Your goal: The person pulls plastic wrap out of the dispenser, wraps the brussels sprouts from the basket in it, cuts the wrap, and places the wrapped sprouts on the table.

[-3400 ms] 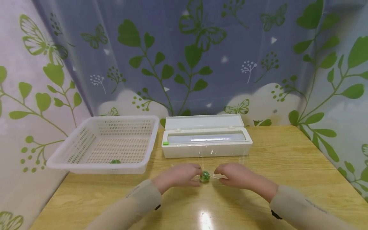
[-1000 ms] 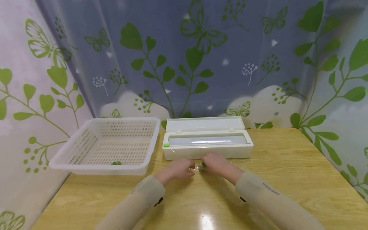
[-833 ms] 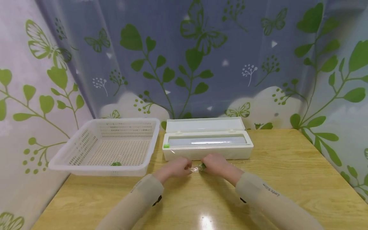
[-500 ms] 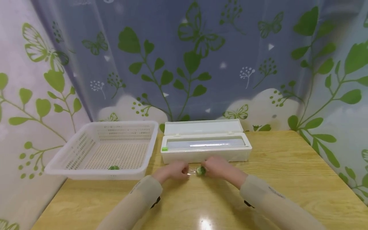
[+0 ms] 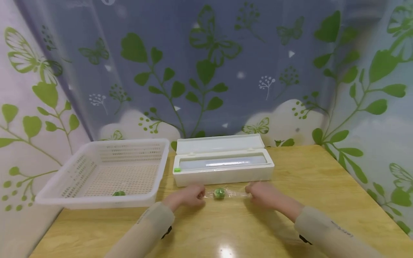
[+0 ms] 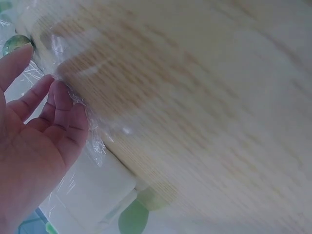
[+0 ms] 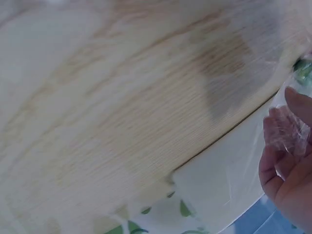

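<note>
A small round green vegetable (image 5: 219,194), wrapped in clear cling film (image 5: 233,193), hangs or rests between my two hands just before the white box. My left hand (image 5: 190,196) grips the film's left end with curled fingers. The right hand (image 5: 266,196) grips the other end, so the film stretches between them. In the left wrist view, crinkled film (image 6: 92,114) trails along the fingertips, and the green vegetable (image 6: 16,45) lies beyond the thumb. Film (image 7: 287,129) bunches over the right fingers in the right wrist view.
A white cling film dispenser box (image 5: 222,177) stands behind the hands, its lid raised, its film roll (image 5: 222,163) showing and a green slider (image 5: 176,170) at its left. On the left, a white plastic basket (image 5: 96,201) holds another green thing (image 5: 118,193). Patterned curtains stand behind the wooden table (image 5: 306,179).
The right hand moved from the green vegetable out to the right, drawing the film out with it. Earlier, both hands gathered film close round the vegetable. The head view has shifted slightly.
</note>
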### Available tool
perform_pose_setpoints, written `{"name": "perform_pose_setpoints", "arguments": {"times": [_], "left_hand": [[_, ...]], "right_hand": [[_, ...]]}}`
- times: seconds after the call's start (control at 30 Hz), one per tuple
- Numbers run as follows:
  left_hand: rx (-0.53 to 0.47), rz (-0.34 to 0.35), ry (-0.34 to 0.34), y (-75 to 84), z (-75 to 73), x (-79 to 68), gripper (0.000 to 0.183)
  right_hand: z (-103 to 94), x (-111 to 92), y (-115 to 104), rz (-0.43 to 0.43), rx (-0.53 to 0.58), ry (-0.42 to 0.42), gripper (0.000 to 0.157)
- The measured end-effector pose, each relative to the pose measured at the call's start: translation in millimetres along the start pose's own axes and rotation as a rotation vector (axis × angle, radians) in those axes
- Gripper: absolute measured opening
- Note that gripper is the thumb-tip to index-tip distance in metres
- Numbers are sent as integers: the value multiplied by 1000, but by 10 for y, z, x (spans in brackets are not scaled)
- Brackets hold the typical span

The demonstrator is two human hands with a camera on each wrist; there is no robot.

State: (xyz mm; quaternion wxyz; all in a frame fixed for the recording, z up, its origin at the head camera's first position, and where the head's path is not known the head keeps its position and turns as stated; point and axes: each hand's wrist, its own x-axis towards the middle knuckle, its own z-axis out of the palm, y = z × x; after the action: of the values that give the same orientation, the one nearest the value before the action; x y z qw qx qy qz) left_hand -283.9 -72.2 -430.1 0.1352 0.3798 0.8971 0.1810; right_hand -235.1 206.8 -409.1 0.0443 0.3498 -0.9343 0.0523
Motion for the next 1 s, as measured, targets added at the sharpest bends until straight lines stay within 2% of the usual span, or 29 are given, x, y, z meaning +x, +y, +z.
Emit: {"name": "perform_pose_setpoints", "arguments": {"times": [0.13,0.27,0.47,0.6,0.8,1.0], "left_hand": [[16,-6,5,-18,-15,-26,12],[35,-4,0,-39,-13,-40,12],[49,21,-2,-63,-5,-48,13],[42,13,-21,-69,1,-47,15],[26,-14,-38,-56,8,-45,19],[23,-14,-49,-32,11,-60,21]], "right_hand": [[-18,-14,111,10,136,20,14],[19,-10,201,37,208,23,6],[51,12,301,16,354,35,18],[61,18,368,72,439,5,18],[82,24,422,117,425,-24,27],[106,13,428,71,337,-17,42]]}}
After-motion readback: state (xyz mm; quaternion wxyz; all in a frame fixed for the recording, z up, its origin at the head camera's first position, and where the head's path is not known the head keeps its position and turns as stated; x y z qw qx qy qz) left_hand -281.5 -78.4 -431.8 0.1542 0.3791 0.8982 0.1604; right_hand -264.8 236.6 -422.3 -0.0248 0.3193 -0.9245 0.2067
